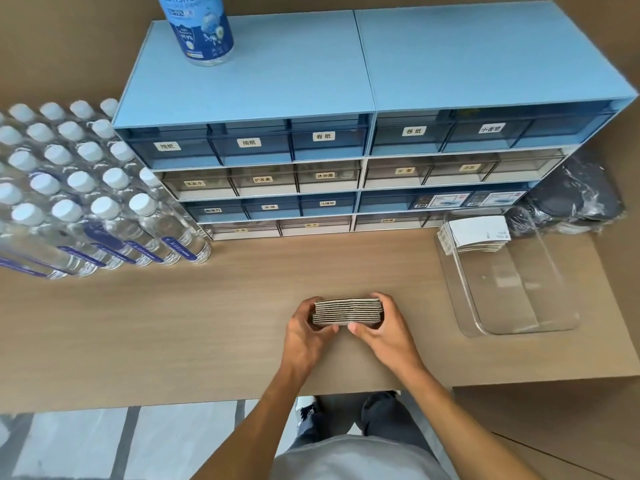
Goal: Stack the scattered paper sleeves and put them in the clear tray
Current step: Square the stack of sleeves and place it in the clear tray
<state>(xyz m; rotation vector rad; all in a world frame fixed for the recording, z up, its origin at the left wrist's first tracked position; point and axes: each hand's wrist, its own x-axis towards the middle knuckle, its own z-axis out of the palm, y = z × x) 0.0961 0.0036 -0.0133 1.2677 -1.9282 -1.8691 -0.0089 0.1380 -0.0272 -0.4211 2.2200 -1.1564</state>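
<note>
A stack of flattened paper sleeves (348, 311) stands on edge on the wooden table, near its front edge. My left hand (306, 336) grips the stack's left end and my right hand (384, 329) grips its right end, thumbs meeting in front. The clear tray (519, 323) lies to the right on the table. Another pile of white sleeves (476, 233) lies flat in the tray's far end; its near part holds nothing.
A blue drawer cabinet (311, 150) with labelled drawers fills the back of the table, with a blue-labelled bottle (201, 27) on top. A pack of water bottles (79, 188) takes up the left. Dark items wrapped in plastic (575, 199) lie behind the tray.
</note>
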